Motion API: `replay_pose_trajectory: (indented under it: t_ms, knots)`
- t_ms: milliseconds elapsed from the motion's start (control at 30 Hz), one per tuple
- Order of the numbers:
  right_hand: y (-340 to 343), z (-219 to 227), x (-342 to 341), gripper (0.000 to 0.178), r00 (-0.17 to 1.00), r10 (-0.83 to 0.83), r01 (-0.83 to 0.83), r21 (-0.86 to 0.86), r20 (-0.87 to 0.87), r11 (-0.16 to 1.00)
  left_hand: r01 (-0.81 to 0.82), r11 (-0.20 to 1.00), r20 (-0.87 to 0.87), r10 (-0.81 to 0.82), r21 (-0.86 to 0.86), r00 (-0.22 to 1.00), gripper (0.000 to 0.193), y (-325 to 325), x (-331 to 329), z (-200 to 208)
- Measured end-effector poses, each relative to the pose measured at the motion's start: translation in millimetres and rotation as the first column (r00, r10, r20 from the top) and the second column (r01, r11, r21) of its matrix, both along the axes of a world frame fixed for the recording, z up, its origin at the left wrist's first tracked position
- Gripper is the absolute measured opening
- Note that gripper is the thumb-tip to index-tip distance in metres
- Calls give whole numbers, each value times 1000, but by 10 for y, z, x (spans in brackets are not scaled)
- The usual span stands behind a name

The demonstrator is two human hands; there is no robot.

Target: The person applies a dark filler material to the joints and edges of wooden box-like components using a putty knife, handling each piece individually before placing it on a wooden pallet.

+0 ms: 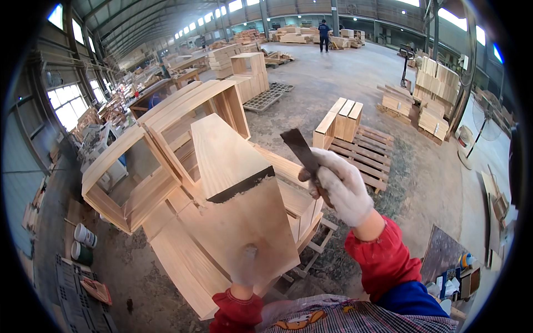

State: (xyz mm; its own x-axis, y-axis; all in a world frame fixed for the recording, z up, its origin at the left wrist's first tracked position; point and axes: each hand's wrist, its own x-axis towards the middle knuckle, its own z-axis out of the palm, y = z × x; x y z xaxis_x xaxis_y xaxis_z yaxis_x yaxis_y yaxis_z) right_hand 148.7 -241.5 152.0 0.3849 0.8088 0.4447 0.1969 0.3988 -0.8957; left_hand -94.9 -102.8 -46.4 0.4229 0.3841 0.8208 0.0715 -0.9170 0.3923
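Observation:
My right hand (345, 186), in a white work glove with dark-stained fingertips, grips a dark flat-bladed scraper (298, 145). The blade points up and to the left, held apart from the wood. Below and left of it stands a pale wooden box (227, 152), tilted in view, its front a broad smooth panel (239, 216). A dark, rough-edged strip (241, 185) runs along the edge between the box's top and that panel. My left hand (244, 269) is at the lower part of the panel. Its fingers are smeared, so their shape cannot be made out.
Open wooden frames (161, 130) stand close behind and left. A wooden pallet (363, 152) bears more box pieces (340, 119) at right. Two buckets (83, 244) sit on the left floor. A standing fan (483, 125) is far right; another person (324, 36) stands in the distance.

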Motion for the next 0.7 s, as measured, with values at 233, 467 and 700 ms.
replay_pose_trajectory:
  t_ms: [233, 467, 700]
  knots:
    - [-148, -89, -238, 47, 471, -441, 347, 300, 764, 889, 64, 966, 111, -37, -252, 993, 19, -105, 156, 97]
    - [-206, -72, -393, 47, 464, -434, 400, 254, 772, 880, 120, 861, 120, -70, -494, 990, 9, -197, 160, 190]
    - [-159, -63, -303, 47, 444, -442, 388, 277, 780, 879, 283, 689, 322, -75, -668, 944, 19, -224, 170, 46]
